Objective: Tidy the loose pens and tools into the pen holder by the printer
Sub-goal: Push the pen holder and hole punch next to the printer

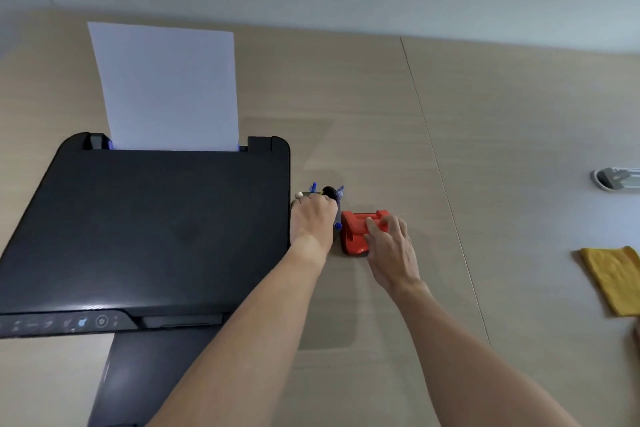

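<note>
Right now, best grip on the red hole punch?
Take the red hole punch across its raised upper end, coming from the right, where the right hand already rests on it. The left hand and pen holder crowd its left side.

Head-worn view, forward and down over the desk (381,87).

Pen holder (333,215) mostly behind left hand (313,218)
</note>
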The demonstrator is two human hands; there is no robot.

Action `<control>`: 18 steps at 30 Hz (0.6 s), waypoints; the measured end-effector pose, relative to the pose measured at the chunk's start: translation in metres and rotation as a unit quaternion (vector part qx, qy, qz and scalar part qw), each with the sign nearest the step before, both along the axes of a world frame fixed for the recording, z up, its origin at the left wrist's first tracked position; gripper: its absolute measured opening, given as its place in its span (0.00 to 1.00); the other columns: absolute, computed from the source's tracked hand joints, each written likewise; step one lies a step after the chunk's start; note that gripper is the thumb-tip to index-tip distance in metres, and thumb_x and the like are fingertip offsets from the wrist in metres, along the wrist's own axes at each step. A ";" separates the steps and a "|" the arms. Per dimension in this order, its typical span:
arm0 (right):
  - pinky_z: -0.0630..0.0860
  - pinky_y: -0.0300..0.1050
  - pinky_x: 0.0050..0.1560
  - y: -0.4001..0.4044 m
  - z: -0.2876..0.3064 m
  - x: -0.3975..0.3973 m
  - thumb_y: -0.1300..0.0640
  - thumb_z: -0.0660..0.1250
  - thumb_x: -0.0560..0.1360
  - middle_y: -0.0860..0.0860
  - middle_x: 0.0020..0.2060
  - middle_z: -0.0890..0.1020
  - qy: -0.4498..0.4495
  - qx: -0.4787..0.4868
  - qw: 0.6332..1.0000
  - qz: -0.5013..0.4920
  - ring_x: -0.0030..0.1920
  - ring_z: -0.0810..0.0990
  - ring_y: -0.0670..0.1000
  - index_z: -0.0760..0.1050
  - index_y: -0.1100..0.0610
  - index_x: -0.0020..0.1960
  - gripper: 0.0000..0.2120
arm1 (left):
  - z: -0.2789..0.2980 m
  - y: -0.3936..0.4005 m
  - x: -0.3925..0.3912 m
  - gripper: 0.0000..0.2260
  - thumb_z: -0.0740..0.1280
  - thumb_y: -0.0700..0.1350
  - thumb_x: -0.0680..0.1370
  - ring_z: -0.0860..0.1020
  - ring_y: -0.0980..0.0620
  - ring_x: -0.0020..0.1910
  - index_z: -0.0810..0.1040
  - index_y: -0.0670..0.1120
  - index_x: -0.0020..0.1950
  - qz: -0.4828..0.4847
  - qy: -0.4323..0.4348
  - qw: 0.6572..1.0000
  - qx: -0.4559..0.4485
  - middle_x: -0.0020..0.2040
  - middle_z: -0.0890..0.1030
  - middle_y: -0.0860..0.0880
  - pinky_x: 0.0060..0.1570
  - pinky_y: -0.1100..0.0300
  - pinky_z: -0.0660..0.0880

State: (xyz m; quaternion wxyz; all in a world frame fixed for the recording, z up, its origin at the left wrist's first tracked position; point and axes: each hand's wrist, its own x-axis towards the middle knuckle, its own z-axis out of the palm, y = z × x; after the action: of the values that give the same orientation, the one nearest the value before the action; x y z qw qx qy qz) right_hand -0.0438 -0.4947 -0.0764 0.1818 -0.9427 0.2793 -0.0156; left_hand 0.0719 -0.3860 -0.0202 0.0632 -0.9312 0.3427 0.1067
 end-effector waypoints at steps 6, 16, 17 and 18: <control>0.74 0.58 0.58 -0.015 -0.001 0.037 0.56 0.59 0.80 0.58 0.64 0.69 0.001 0.005 1.000 -0.018 0.66 0.64 0.59 0.72 0.57 0.66 0.15 | -0.002 -0.016 0.022 0.13 0.69 0.31 0.74 0.81 0.44 0.52 0.75 0.40 0.56 0.014 0.004 0.999 -0.031 0.50 0.82 0.43 0.51 0.55 0.75; 0.73 0.59 0.59 -0.028 -0.002 0.059 0.56 0.60 0.80 0.59 0.64 0.69 0.007 0.007 1.000 -0.011 0.66 0.64 0.60 0.73 0.58 0.64 0.14 | -0.005 -0.027 0.041 0.09 0.70 0.32 0.76 0.79 0.43 0.53 0.77 0.38 0.55 0.025 0.013 0.999 -0.041 0.51 0.82 0.41 0.54 0.54 0.74; 0.73 0.59 0.59 -0.028 -0.002 0.060 0.56 0.60 0.80 0.59 0.64 0.69 0.010 0.007 1.000 -0.010 0.67 0.64 0.60 0.72 0.58 0.64 0.15 | -0.004 -0.027 0.040 0.09 0.70 0.32 0.76 0.79 0.43 0.54 0.77 0.38 0.55 0.026 0.014 0.999 -0.040 0.51 0.82 0.41 0.55 0.54 0.74; 0.73 0.59 0.59 -0.028 -0.002 0.060 0.56 0.60 0.80 0.59 0.64 0.69 0.012 0.005 1.000 -0.009 0.67 0.64 0.60 0.72 0.58 0.65 0.15 | -0.004 -0.027 0.040 0.10 0.70 0.32 0.76 0.79 0.42 0.54 0.77 0.38 0.55 0.026 0.015 0.999 -0.039 0.51 0.82 0.41 0.56 0.53 0.74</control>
State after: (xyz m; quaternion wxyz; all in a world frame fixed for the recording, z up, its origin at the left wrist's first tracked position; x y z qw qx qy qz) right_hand 0.0158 -0.5231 -0.0787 0.1826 -0.9396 0.2895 -0.0045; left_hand 0.1120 -0.4128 -0.0244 0.0187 -0.9399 0.3231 0.1084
